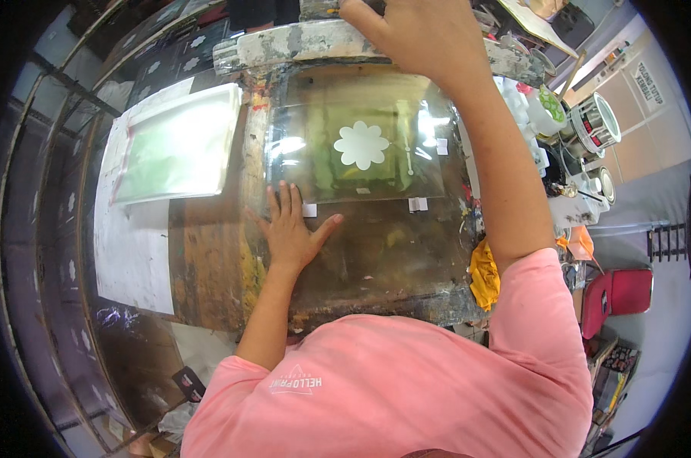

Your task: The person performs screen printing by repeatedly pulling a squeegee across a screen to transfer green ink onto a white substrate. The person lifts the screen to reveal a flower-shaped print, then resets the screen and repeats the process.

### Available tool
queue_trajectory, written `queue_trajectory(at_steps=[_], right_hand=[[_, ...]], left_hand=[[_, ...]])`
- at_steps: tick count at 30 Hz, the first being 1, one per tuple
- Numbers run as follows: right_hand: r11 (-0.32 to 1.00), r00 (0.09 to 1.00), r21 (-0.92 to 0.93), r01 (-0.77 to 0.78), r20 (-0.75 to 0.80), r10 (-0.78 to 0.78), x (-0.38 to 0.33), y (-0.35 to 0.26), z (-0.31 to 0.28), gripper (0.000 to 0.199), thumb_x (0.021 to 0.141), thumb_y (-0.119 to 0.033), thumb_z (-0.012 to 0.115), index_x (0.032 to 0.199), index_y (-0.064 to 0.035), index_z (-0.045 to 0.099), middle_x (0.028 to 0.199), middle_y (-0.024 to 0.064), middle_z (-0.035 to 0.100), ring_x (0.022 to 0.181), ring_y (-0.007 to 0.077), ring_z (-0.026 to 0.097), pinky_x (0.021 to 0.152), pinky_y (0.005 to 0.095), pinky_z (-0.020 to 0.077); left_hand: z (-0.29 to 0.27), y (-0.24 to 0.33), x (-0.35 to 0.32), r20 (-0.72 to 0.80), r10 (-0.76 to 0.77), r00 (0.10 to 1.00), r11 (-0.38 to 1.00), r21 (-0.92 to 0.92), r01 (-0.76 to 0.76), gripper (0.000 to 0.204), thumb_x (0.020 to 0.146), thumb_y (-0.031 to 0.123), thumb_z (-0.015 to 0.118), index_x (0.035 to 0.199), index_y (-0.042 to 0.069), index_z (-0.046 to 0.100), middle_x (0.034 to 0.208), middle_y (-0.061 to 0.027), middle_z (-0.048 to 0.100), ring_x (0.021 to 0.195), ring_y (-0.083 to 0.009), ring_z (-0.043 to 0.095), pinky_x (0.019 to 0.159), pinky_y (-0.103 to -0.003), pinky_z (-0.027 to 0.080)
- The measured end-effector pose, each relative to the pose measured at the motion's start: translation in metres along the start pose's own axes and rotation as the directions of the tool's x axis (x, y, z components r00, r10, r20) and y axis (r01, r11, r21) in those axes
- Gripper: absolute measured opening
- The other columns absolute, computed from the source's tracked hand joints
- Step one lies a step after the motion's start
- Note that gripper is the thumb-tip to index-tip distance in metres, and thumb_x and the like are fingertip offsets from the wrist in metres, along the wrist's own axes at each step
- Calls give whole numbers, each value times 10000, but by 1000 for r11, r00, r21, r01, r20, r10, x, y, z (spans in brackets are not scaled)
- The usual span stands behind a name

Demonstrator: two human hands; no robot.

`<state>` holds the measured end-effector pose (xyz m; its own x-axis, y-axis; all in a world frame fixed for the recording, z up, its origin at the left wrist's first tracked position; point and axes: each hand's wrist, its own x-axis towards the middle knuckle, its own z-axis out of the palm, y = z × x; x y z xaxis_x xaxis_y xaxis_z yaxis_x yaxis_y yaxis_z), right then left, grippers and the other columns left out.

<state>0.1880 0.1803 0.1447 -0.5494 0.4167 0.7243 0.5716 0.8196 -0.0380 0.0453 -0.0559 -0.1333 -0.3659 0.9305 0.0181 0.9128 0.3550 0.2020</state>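
Observation:
My left hand (290,227) lies flat with its fingers spread on the worn work table (360,252). Its fingertips reach the lower left corner of a clear plastic sheet (383,179). A white flower shape (360,145) sits in the middle of that sheet, over a greenish glossy surface. Small white tabs (309,210) show along the sheet's near edge. My right hand (422,34) is stretched to the far side, over a paint-crusted bar (299,46). Its thumb points left, but the other fingers are cut off by the picture's top edge, so any grip is hidden.
On the left, a stack of clear sheets (181,145) lies on white paper (132,252). Metal racks (40,252) with flower-printed sheets stand farther left. At the right are tubs and cans (593,126), a yellow cloth (483,275) and a red chair (628,291).

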Motion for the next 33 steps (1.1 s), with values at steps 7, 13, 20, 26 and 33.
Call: queue_trajectory(at_steps=[7,13,20,26,33], right_hand=[[1000,999,5,-25,39,25,5,-5,-6,455,914,-411,586,723,-19,716,742,212,703,750,390,688,776,510,471],[1000,1000,1,-8,5,8,1,-2,1,442,909,-403,597,725,-17,708,741,206,696,765,387,683,766,513,471],[997,998,-55,56,-26,-57,2,11,12,476,973,-459,588,1048,-28,774,946,171,760,933,353,707,894,470,460],[997,999,-69,33,34,-30,-11,7,7,490,987,-460,579,1097,-24,773,1000,154,773,952,355,712,921,457,469],[999,998,-34,5,70,-2,0,-2,2,480,988,-466,581,1079,-32,765,960,161,759,923,367,696,907,453,464]], left_hand=[[0,17,19,-118,-160,980,979,110,173,1170,890,906,432,1643,15,339,1717,-255,266,1617,-421,165,1211,-752,-66],[-11,20,17,-49,-48,998,995,-86,44,1165,903,854,504,1596,-72,366,1664,-281,358,1593,-410,245,1231,-725,11],[-62,18,73,-356,-103,929,867,-490,-91,686,936,421,763,1381,-81,618,1385,-294,642,1323,-436,592,1194,-487,389],[-107,-55,83,-405,-277,871,861,-507,38,484,913,266,792,1320,17,714,1196,-265,742,1094,-417,726,1009,-444,548],[-122,-228,121,-487,-263,833,935,-342,95,544,920,323,775,1384,54,685,1312,-242,701,1228,-396,674,1073,-471,503]])
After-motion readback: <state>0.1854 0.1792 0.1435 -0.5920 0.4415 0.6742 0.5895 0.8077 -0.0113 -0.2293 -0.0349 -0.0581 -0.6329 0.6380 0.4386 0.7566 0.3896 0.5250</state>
